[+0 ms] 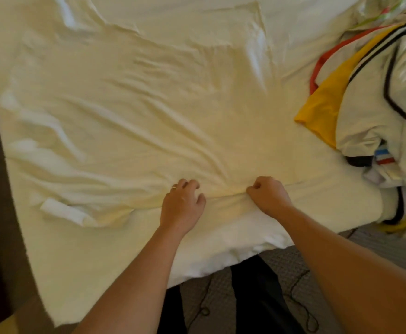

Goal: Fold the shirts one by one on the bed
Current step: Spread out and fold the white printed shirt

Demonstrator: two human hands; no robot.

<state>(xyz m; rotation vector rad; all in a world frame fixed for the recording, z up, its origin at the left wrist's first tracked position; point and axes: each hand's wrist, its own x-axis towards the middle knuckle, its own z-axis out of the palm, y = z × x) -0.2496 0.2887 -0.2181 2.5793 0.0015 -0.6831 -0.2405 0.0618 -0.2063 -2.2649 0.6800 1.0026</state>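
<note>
Both our hands are working at the near hem of a pale cream shirt [149, 104] that is lying spread and wrinkled across the bed [329, 201]. Our left hand [182, 206] is curling its fingers down onto the fabric, a ring showing on one finger, and our right hand [267, 196] is pinching a small ridge of the hem just beside it; the two hands are sitting close together with a gathered fold running between them. We are seeing one short sleeve [64, 210] lying flat to the left, near the mattress edge. The bed is wearing a white sheet almost the same tone as the shirt. At the right, a heap of other shirts [370, 92] is lying, white with black piping, yellow and red showing. Below the mattress, grey carpet [291, 268] is showing with a thin dark cable [303, 307] trailing over it, and our dark trouser legs [257, 297] are standing against the bed.
</note>
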